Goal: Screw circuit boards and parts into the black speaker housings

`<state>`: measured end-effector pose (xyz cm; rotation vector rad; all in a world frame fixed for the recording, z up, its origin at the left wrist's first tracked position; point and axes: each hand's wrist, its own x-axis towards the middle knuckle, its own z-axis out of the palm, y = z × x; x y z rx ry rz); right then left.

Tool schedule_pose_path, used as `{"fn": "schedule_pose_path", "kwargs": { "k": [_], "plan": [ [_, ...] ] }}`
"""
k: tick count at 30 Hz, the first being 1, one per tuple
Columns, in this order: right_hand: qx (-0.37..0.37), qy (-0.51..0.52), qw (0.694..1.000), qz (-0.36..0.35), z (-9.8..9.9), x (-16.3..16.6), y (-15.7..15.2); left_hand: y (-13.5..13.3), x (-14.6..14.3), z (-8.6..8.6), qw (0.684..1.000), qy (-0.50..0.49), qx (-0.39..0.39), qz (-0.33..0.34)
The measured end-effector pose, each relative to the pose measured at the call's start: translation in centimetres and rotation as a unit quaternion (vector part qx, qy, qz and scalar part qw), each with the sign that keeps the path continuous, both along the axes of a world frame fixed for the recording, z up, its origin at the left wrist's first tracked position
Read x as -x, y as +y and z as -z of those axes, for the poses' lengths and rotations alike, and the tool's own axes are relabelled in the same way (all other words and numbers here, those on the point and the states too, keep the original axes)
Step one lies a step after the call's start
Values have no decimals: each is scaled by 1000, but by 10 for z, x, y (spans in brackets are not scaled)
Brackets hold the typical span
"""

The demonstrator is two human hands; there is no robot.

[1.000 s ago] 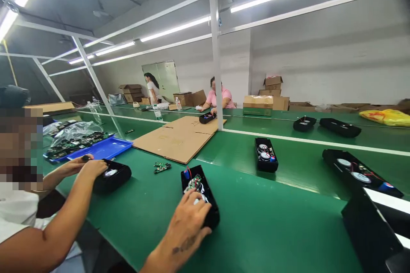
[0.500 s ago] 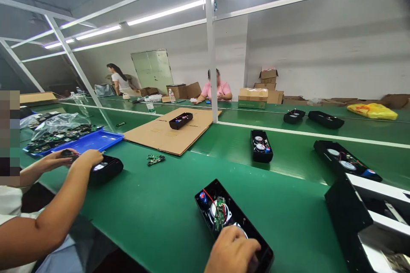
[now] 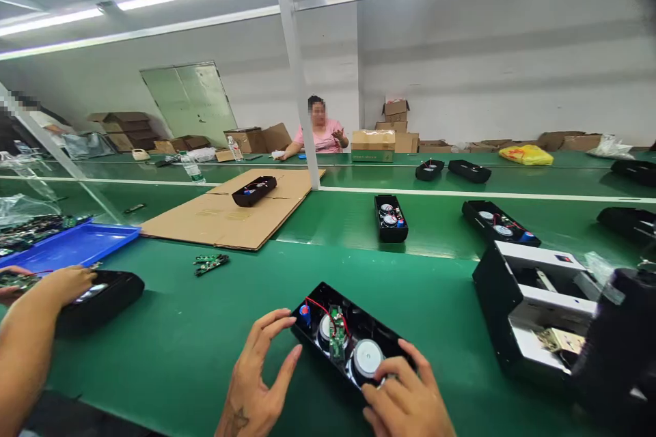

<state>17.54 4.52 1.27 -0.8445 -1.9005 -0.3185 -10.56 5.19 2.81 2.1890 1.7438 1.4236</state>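
Two hands meet a black speaker case (image 3: 307,328) close to the bench's (image 3: 195,348) near edge. The left hand (image 3: 261,372) is spread open, fingertips at the case's left end, and the right hand (image 3: 404,403) is curled over its right end. Inside sit two round speakers (image 3: 366,357) and a circuit board (image 3: 335,336). Bare bench lies leftward; a blue tray (image 3: 76,246) sits at the left edge.

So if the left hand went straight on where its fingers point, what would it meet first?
The left hand would meet the nearest end of the open black speaker case, just ahead of it; whether they touch is hard to judge.
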Motion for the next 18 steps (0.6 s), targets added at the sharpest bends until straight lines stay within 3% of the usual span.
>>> {"fn": "schedule_pose_path", "kwargs": {
  "k": [3,8,13,18],
  "plan": [
    [48,-145,987,-49,-28,-62,-3,0,-14,-1,999,-14,24,47],
    [111,-202,973,-23,-47,-132,-20,7,-46,-8,983,-3,98,154],
    [165,-157,974,1,-48,-137,-31,22,-80,-33,955,38,168,239],
    [175,-73,982,22,-61,-120,-28,45,-87,-57,899,90,274,328]
  ]
}}
